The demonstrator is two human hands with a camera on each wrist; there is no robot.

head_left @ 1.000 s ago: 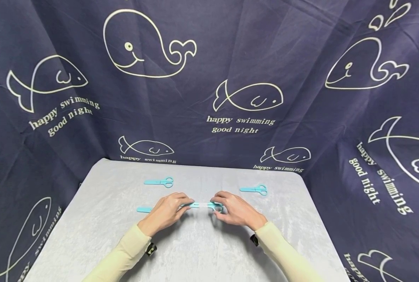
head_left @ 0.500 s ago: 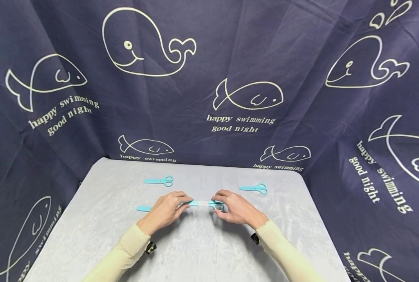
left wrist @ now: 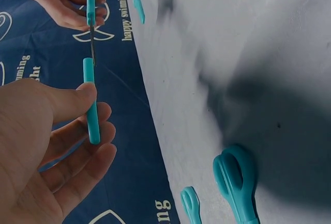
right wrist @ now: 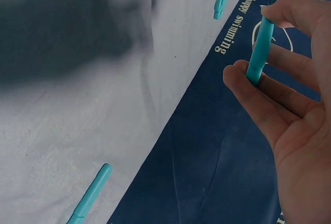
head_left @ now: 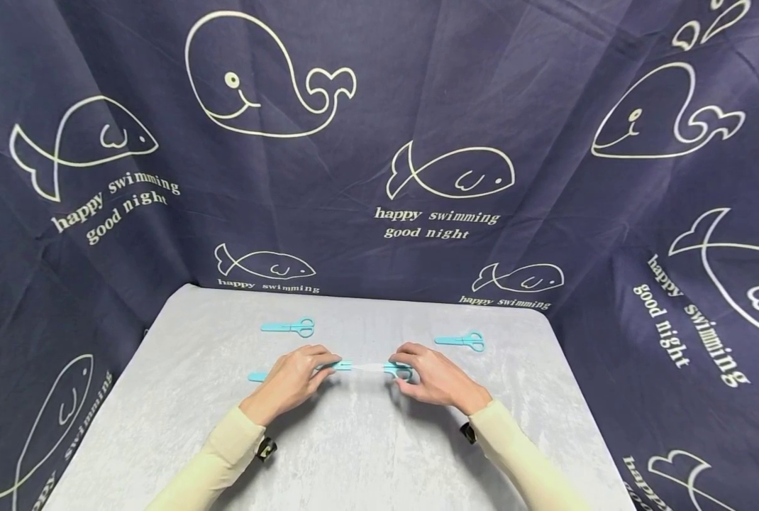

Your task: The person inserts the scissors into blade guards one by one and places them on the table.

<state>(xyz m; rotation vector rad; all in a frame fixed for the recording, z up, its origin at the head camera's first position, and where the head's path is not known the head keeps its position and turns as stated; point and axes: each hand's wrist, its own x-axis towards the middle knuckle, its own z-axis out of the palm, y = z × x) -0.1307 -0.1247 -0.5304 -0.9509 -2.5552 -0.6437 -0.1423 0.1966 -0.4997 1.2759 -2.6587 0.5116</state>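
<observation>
Held up over the table by both hands is a pair of turquoise scissors (right wrist: 260, 53) with its turquoise blade cover (left wrist: 93, 128). My left hand (head_left: 292, 377) pinches the cover between thumb and fingers. The right hand (head_left: 435, 376) grips the scissors at their handles. Between cover and handles a stretch of metal blade (left wrist: 92, 40) shows, its tip end still at the cover's mouth in the left wrist view. Below the left hand another pair of covered scissors (head_left: 257, 377) lies partly hidden; its handles (left wrist: 232, 175) show in the left wrist view.
On the pale cloth-covered table (head_left: 367, 454) lie two more covered scissors: one at the back left (head_left: 287, 327), another at the back right (head_left: 460, 341). A dark blue printed curtain (head_left: 379, 85) surrounds the table at the back and sides.
The hands have drawn apart, left hand to the left and right hand slightly to the right. More blade shows between cover and handles. The scissors on the table have stayed put.
</observation>
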